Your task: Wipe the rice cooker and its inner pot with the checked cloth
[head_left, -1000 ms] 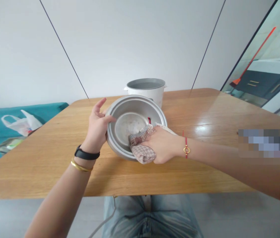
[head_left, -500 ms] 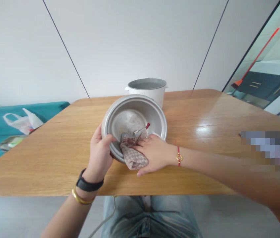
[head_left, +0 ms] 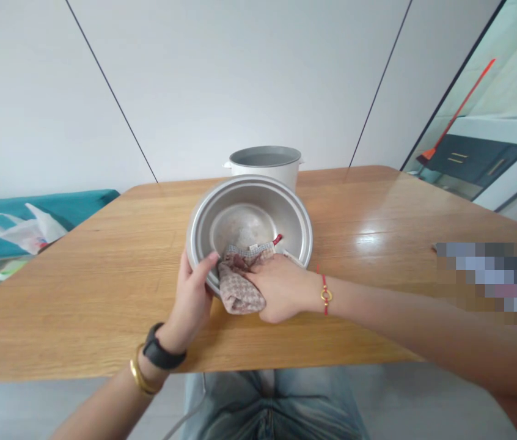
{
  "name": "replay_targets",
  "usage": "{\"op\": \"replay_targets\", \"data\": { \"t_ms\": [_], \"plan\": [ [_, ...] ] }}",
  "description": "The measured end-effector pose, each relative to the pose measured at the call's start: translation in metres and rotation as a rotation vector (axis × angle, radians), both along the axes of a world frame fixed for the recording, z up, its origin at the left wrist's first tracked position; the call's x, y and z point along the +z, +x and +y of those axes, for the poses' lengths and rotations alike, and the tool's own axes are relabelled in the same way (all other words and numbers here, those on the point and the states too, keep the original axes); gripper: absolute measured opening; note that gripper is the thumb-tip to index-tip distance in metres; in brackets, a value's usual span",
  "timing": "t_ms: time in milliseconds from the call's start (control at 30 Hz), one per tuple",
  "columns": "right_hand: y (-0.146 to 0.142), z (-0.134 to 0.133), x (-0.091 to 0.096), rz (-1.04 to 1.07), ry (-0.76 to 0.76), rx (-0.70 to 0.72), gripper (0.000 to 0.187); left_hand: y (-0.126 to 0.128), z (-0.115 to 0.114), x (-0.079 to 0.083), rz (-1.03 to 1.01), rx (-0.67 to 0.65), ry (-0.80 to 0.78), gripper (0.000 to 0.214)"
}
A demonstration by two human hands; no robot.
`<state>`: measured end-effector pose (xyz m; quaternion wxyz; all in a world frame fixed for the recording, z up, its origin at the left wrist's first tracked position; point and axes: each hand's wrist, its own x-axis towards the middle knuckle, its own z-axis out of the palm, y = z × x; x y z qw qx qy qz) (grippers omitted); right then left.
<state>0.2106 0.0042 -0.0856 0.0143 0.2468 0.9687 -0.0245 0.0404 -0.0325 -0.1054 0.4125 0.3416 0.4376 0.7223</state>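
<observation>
A round silver metal inner pot [head_left: 244,223], like that of a rice cooker, is tilted with its mouth toward me above the table. My left hand [head_left: 194,296] grips its lower left rim, thumb over the inside edge and fingers behind. Inside the lower part of the pot, my right hand [head_left: 281,290] presses a brown checked cloth [head_left: 242,290] with a red loop against the wall. Part of the cloth hangs over the near rim. The fingertips of my right hand are hidden by the cloth and the pot.
Behind the pot stands a white rice cooker body [head_left: 265,165] with a grey inside. The wooden table [head_left: 102,275] meets a white wall. A blurred-out object [head_left: 497,275] lies at the right. A white plastic bag [head_left: 29,229] rests on a teal seat at the left.
My right hand has pushed slightly deeper into the pot with the cloth, its thumb now tucked in. The pot faces me a little more squarely. The whole view has shifted slightly.
</observation>
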Motion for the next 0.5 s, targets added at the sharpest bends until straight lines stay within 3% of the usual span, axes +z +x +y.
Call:
{"op": "replay_targets", "data": {
  "t_ms": [67, 167, 267, 367, 500],
  "plan": [
    [-0.01, -0.008, -0.011, 0.083, -0.024, -0.049, 0.066, 0.014, -0.016, -0.013, -0.07, 0.086, -0.047, 0.032],
    [-0.013, -0.012, -0.019, 0.131, -0.013, -0.08, 0.077, 0.015, -0.02, -0.007, -0.091, 0.128, -0.039, 0.025],
    [0.004, -0.001, -0.014, 0.045, 0.054, -0.039, 0.077, -0.005, -0.006, 0.016, -0.035, -0.027, -0.066, 0.03],
    [0.028, 0.017, 0.003, -0.134, 0.185, 0.043, 0.075, -0.03, 0.018, 0.04, 0.084, -0.21, -0.099, 0.037],
    [0.036, 0.032, 0.023, -0.373, 0.254, 0.107, 0.078, -0.049, 0.047, 0.054, 0.241, -0.365, -0.126, 0.033]
  ]
}}
